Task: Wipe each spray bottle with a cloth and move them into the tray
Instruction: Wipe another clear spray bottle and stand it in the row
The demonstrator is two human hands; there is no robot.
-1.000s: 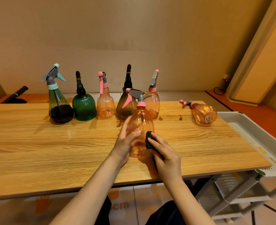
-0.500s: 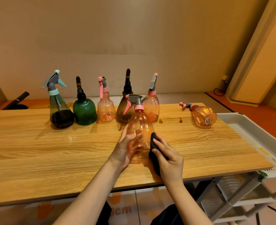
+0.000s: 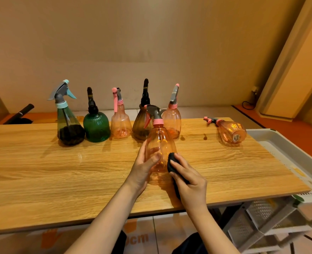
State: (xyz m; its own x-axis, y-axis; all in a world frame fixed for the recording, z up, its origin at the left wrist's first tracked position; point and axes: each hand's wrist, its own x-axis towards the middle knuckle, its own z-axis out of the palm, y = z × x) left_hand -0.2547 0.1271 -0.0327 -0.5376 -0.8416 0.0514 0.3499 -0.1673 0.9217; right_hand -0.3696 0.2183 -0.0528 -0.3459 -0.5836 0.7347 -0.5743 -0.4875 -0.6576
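- I counted seven spray bottles on the wooden table — five standing in a far row, one upright between my hands, one lying on its side far right.
- The row, left to right: a dark grey-green bottle with a teal trigger, a ribbed green bottle, a pale pink bottle, a brown bottle and an orange bottle behind the held one.
- The toppled orange bottle lay near the table's right edge, just beside the white tray.
- One tray, one black cloth.
- The only writing I could read was "cm" on orange-printed cardboard under the table; a sticker on the toppled bottle's base was too small to read.
- The held orange bottle stood at mid-table — my left hand curled round its left side, thumb on the front.
- My right hand pinched the cloth, pressing it against the bottle's lower right side.
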